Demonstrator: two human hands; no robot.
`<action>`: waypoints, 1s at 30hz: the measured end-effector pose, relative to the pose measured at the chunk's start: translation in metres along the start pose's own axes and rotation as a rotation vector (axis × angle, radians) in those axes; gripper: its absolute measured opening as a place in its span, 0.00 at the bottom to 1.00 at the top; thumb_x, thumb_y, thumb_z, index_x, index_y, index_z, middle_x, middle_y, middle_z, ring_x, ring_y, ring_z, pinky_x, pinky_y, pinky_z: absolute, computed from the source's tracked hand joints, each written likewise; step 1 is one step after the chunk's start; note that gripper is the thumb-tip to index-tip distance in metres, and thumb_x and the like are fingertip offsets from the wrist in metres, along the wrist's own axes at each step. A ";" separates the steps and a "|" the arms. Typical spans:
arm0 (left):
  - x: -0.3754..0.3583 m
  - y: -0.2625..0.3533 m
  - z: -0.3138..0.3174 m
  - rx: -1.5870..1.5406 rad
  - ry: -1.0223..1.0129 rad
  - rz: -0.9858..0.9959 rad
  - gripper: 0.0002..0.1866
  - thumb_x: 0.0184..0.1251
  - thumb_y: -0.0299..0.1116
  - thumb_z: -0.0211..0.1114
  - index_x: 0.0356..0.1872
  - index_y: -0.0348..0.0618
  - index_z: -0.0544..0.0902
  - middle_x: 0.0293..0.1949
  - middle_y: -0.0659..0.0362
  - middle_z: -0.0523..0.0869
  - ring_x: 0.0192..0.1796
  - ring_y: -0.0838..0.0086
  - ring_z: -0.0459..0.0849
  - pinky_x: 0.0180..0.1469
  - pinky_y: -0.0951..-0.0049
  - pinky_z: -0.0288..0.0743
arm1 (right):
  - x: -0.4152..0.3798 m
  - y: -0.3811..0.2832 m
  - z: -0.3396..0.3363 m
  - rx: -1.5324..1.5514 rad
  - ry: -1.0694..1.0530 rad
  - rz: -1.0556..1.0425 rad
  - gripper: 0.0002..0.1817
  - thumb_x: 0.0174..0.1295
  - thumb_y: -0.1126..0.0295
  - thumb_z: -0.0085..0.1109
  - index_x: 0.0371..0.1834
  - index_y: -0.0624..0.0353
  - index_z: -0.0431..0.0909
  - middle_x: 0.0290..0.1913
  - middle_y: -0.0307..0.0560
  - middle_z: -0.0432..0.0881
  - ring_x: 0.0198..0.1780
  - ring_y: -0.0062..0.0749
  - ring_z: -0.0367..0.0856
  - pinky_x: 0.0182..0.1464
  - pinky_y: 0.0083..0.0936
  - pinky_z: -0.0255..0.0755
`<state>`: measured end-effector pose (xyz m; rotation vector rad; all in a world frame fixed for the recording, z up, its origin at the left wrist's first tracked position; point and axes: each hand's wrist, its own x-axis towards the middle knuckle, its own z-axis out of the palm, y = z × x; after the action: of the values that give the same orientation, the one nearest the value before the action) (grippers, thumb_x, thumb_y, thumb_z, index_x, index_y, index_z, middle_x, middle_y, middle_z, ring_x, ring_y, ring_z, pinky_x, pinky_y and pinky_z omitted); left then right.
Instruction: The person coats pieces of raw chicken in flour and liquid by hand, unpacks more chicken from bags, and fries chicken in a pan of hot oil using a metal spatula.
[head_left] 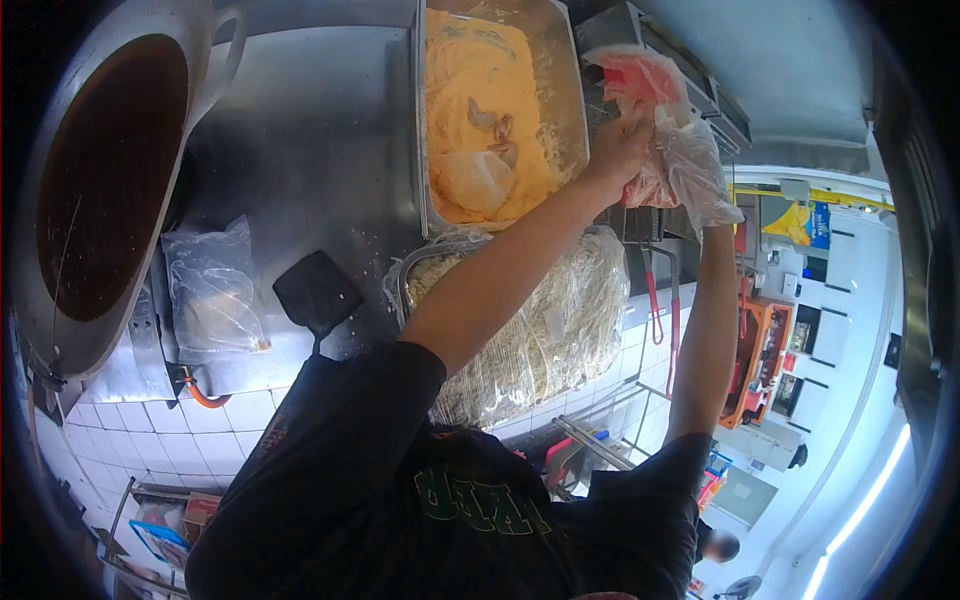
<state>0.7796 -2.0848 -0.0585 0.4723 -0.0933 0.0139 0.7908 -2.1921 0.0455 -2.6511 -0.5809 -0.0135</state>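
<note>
My left hand is bare and closed on a crumpled clear plastic bag with pink-red contents. Beside it, my right hand is covered in thin clear plastic and touches the bag; its fingers are hidden. Left of the hands lies a metal tray of orange-yellow powder. Some brownish pieces and a pale, translucent scoop or bowl rest in the powder. Nearer my body, a plastic-wrapped tray holds pale, shredded-looking food.
A large pan of dark liquid stands at the far left. On the steel counter are a clear plastic bag and a black spatula. Red-handled baskets sit near my right forearm. A person is in the background.
</note>
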 end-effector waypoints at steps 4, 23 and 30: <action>-0.002 0.010 0.001 -0.048 0.119 -0.269 0.18 0.79 0.40 0.49 0.63 0.48 0.76 0.41 0.61 0.82 0.39 0.76 0.80 0.41 0.73 0.75 | -0.012 -0.018 -0.003 -0.028 -0.038 0.034 0.10 0.61 0.68 0.59 0.43 0.60 0.77 0.39 0.53 0.78 0.43 0.49 0.77 0.48 0.39 0.71; -0.005 0.010 0.015 -0.344 0.130 -0.127 0.13 0.72 0.36 0.61 0.52 0.40 0.79 0.43 0.58 0.83 0.43 0.75 0.82 0.46 0.71 0.76 | 0.011 0.008 0.005 0.559 0.041 0.276 0.17 0.63 0.65 0.64 0.48 0.67 0.78 0.40 0.47 0.81 0.36 0.32 0.79 0.39 0.27 0.75; -0.009 0.008 0.004 -0.001 0.083 -0.204 0.12 0.73 0.36 0.60 0.48 0.38 0.80 0.41 0.58 0.83 0.40 0.75 0.80 0.44 0.71 0.74 | 0.044 -0.007 -0.011 0.136 -0.019 0.051 0.17 0.65 0.63 0.62 0.49 0.66 0.78 0.42 0.48 0.81 0.39 0.35 0.79 0.42 0.27 0.74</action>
<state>0.7700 -2.0798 -0.0523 0.4775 0.0366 -0.1668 0.8288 -2.1738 0.0626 -2.5358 -0.5014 0.0644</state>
